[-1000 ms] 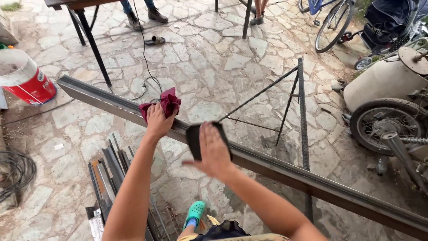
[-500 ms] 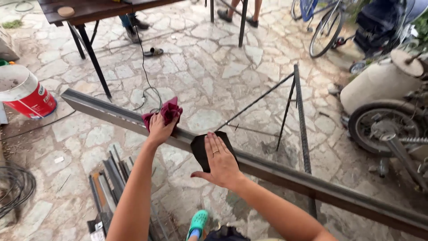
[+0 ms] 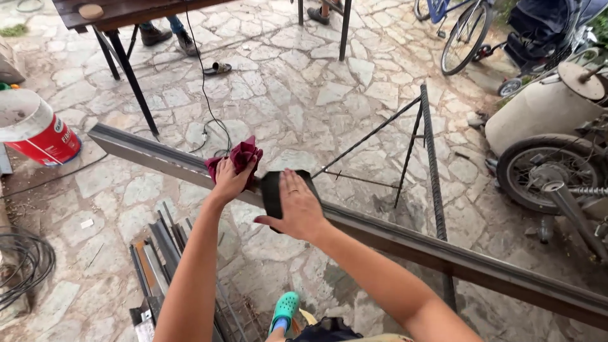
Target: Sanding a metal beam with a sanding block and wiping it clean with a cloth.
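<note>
Matt metal beam (image 3: 405, 237); cloth rag (image 3: 240, 155)

Soft, even daylight without hard shadows; the picture is sharp, with wide-angle bending toward the edges.

**Around the Stone-Paved Yard**

A red and white bucket (image 3: 35, 130) is set at the left edge, with a coil of black wire (image 3: 22, 266) below it. A dark table (image 3: 136, 12) is seen at the top, a black cable (image 3: 204, 82) hung from it. A bicycle wheel (image 3: 465, 38) and a motorbike wheel (image 3: 551, 171) are placed at the right. Scrap metal strips (image 3: 155, 253) are piled on the paving.
</note>
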